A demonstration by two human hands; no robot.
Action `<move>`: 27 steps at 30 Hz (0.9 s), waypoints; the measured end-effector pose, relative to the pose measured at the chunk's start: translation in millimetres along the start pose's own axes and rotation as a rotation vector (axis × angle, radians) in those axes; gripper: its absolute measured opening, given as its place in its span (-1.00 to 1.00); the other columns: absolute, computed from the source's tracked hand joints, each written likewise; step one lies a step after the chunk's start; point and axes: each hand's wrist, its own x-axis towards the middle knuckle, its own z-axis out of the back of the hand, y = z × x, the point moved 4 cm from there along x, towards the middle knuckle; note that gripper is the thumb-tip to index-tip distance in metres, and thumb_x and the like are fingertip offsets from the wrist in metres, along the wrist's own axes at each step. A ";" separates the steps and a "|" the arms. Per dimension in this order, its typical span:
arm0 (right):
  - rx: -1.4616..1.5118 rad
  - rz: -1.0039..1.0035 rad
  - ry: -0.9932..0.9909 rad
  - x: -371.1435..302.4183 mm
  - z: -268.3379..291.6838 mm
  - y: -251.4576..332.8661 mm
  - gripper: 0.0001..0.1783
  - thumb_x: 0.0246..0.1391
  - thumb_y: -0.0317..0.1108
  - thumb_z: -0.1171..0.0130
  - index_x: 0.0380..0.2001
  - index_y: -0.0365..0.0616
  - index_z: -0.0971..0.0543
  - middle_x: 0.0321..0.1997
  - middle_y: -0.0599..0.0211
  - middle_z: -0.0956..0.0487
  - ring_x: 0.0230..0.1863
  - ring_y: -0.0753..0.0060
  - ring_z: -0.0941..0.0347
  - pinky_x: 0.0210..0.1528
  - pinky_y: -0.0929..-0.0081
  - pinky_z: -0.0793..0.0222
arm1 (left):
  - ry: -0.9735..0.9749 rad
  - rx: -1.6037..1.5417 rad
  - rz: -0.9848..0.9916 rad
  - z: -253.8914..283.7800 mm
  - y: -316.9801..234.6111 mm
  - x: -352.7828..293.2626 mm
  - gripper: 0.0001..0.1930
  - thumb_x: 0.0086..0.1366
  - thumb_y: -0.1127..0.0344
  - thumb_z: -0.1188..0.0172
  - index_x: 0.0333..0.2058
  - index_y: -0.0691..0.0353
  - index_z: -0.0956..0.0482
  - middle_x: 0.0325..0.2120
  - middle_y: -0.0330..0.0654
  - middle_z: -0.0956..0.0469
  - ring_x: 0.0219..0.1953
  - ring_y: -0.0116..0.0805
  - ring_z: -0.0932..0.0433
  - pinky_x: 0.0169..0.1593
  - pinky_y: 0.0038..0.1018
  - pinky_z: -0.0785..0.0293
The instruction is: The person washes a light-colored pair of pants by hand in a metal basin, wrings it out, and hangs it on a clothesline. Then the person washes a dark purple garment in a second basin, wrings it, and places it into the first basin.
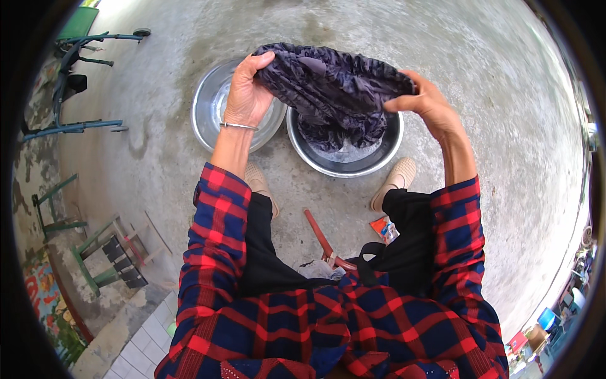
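Grip — left hand (248, 93), right hand (429, 106) clasping dark cloth (331, 88) | long axis — crosswise, right end nearer

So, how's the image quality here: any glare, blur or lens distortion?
In the head view, fisheye distortion curves the scene inside a black rim; the concrete floor pales toward the right; the left basin shows bright highlights; folds in the dark cloth are readable; the right hand looks slightly blurred, possibly from motion.
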 end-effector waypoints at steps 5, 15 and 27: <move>-0.817 -0.027 -0.070 1.6 -37.5 -10.1 -0.20 -0.38 -0.18 -0.49 0.07 -0.12 -0.50 -0.05 -0.10 -0.60 -0.02 -0.07 -0.53 0.01 0.22 -0.42 | 0.110 -0.367 0.156 -5.7 6.2 3.5 -0.79 0.27 0.35 -0.14 -0.19 0.34 -0.58 -0.14 0.01 -0.62 -0.02 -0.17 -0.59 0.16 -0.20 -0.48; 0.764 0.017 -0.059 5.3 -30.9 3.4 -0.87 0.02 -0.43 -0.18 -0.31 -0.14 -0.58 -0.28 0.39 -0.62 -0.19 0.45 -0.56 -0.06 0.44 -0.46 | -0.156 -0.552 0.266 13.7 60.4 5.5 -0.60 0.26 0.28 -0.14 0.06 0.24 -0.50 -0.09 0.08 -0.55 0.01 -0.02 -0.52 0.19 0.00 -0.40; -0.427 0.481 -0.445 -29.9 -105.0 10.3 -0.56 -0.02 -0.07 -0.29 -0.23 -0.14 -0.43 -0.39 0.04 -0.53 -0.35 -0.12 -0.52 -0.32 0.09 -0.40 | -0.144 -0.395 0.413 -53.7 133.6 -22.6 -0.66 0.38 -0.05 -0.08 -0.34 0.10 -0.54 -0.40 -0.22 -0.59 -0.31 -0.31 -0.58 -0.18 -0.38 -0.55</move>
